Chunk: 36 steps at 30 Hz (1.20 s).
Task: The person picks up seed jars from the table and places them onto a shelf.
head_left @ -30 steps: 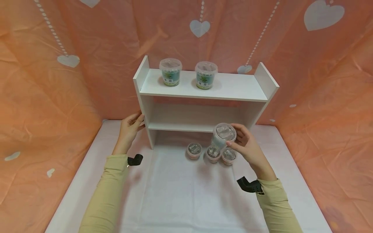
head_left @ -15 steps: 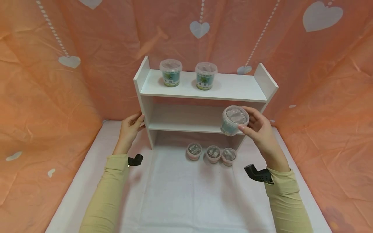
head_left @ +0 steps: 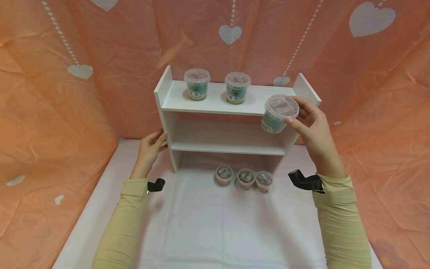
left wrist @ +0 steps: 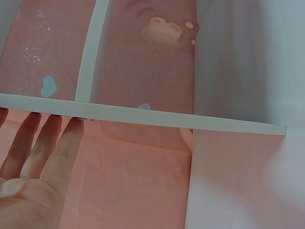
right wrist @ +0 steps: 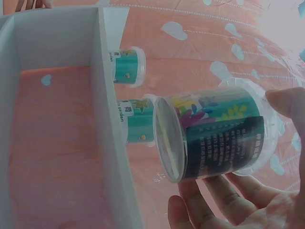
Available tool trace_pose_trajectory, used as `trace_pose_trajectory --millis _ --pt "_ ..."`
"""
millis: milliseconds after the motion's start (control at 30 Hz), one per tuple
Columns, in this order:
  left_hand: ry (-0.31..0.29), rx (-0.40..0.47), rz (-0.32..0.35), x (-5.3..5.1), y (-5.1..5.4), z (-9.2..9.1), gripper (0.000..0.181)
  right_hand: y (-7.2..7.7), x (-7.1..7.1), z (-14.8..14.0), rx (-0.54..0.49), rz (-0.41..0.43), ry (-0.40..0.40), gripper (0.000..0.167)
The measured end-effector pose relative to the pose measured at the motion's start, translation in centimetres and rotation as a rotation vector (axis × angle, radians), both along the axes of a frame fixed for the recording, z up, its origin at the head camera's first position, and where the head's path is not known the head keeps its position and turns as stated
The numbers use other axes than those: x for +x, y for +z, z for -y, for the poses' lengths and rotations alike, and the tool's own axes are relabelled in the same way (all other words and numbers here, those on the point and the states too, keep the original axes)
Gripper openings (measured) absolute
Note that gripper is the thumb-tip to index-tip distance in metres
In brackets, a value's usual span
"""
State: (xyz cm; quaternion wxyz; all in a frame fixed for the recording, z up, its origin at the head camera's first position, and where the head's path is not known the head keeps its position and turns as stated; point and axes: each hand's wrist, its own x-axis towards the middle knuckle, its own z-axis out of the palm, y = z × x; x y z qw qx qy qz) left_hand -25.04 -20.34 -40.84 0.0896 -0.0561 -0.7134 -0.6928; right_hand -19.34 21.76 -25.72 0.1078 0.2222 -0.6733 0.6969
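My right hand (head_left: 310, 125) grips a clear lidded plastic tub (head_left: 279, 112) with a teal label, in the air before the right end of the top board. In the right wrist view the thumb is at the lid end of the held tub (right wrist: 219, 131) and the fingers lie along its side. My left hand (head_left: 150, 151) touches the left side panel of the white shelf unit (head_left: 228, 150); in the left wrist view its straight fingertips (left wrist: 71, 129) meet the panel's edge. Two matching tubs, one at left (head_left: 197, 85) and one near the middle (head_left: 236, 89), stand upright on the top board.
On the white-covered table (head_left: 215, 224), before the unit, stand three smaller pink tubs: a left one (head_left: 223, 175), a middle one (head_left: 246, 178) and a right one (head_left: 264, 181). An orange-pink sheet with white hearts (head_left: 230, 33) hangs behind and at both sides.
My right hand has lifted the teal-labelled tub from just above the small pink tubs, up and to the right, to the height of the top board. The left hand has stayed at the side panel.
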Motion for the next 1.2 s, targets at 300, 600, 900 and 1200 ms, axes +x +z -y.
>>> trace_pose_trajectory --millis 300,600,900,1200 --pt "-0.004 -0.004 -0.006 0.1 0.0 -0.1 0.051 1.3 -1.9 0.4 0.008 0.042 -0.053 0.043" --pt "-0.004 0.002 -0.004 0.1 0.0 -0.1 0.050 1.7 -3.6 0.6 0.010 0.130 -0.105 0.053" --pt "0.001 -0.001 -0.007 0.1 0.1 0.0 0.052 1.5 -5.0 0.7 0.052 0.165 -0.148 0.056" --pt "0.004 -0.008 -0.003 0.0 0.0 0.1 0.052 1.3 -6.0 0.8 0.054 0.175 -0.151 0.056"
